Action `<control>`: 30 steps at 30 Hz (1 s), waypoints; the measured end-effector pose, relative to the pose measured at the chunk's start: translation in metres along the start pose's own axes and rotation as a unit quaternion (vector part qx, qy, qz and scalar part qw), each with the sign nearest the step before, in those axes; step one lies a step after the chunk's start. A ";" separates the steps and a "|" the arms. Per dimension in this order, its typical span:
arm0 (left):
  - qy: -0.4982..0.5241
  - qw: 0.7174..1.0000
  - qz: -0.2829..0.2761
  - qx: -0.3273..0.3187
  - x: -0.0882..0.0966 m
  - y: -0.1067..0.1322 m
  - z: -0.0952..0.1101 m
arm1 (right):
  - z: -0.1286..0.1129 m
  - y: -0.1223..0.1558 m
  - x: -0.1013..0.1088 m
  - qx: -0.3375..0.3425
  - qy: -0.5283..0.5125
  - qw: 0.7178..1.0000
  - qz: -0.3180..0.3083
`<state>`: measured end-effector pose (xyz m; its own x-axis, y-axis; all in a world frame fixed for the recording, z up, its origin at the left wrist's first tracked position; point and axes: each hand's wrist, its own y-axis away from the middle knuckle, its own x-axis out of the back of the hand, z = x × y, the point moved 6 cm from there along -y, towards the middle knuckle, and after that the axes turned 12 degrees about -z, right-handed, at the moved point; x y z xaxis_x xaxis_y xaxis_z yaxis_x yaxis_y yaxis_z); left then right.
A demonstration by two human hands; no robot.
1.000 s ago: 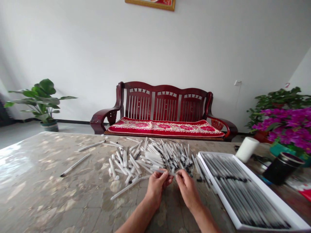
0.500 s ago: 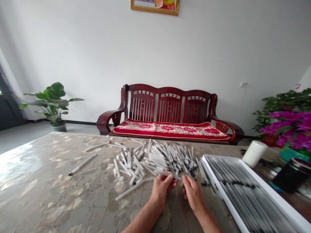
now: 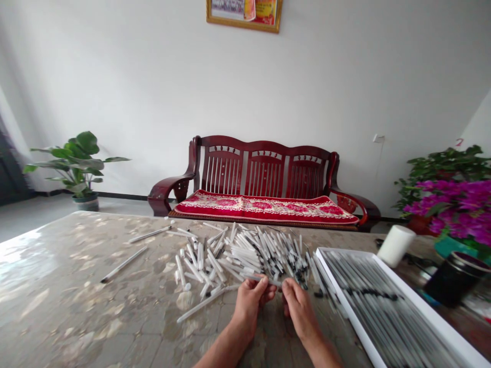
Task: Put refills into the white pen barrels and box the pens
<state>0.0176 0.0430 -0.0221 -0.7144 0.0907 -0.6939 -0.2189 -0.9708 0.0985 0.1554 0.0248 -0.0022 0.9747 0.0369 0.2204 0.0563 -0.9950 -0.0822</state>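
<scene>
My left hand (image 3: 251,299) is closed around a translucent whitish pen (image 3: 273,282), held roughly level just above the table. At the pen's right end, the thumb and fingers of my right hand (image 3: 297,304) are pinched together on it; its exact tip is hidden. Beyond both hands spreads a loose heap of pen barrels and caps (image 3: 245,250), whitish with some black parts. One long pale pen (image 3: 199,305) lies to the left of my left hand. On the right, a white box (image 3: 358,327) holds rows of clear pens with black grips (image 3: 387,306).
Apart on the left of the patterned table (image 3: 76,306) lie a pen (image 3: 125,264) and another pen (image 3: 149,234). A white roll (image 3: 396,245), a dark cup (image 3: 456,278) and purple flowers (image 3: 456,207) stand behind the box. A red wooden bench (image 3: 264,168) stands past the table.
The view has shifted slightly, so the scene sits a little left and lower. Both hands keep hold of the same pen, my right hand slightly closer to my left.
</scene>
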 end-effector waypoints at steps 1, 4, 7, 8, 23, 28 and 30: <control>-0.004 1.000 -0.004 0.000 0.000 0.000 0.000 | -0.003 0.000 0.000 0.019 0.009 1.000 0.005; -0.020 1.000 -0.019 -0.005 0.001 -0.002 -0.002 | -0.002 -0.001 -0.001 0.008 -0.006 1.000 0.005; -0.037 0.999 -0.028 -0.014 0.002 -0.003 -0.001 | 0.005 -0.001 -0.005 -0.055 -0.058 0.997 -0.014; -0.045 0.998 -0.032 -0.019 0.001 -0.002 0.000 | 0.006 -0.001 -0.007 -0.070 -0.073 0.995 -0.019; -0.097 0.965 -0.200 0.141 -0.030 0.017 -0.010 | 0.000 -0.001 0.000 -0.047 -0.143 0.988 -0.040; -0.085 0.923 -0.270 0.260 -0.033 0.029 -0.019 | -0.004 0.000 -0.005 -0.016 -0.107 0.992 -0.065; -0.083 0.923 -0.276 0.255 -0.031 0.028 -0.018 | -0.002 -0.001 -0.006 -0.004 -0.083 0.995 -0.060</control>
<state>0.0455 0.0090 -0.0112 -0.4823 0.6146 -0.6242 -0.8349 -0.5383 0.1151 0.1486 0.0250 -0.0016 0.9834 0.1699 0.0636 0.1736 -0.9832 -0.0571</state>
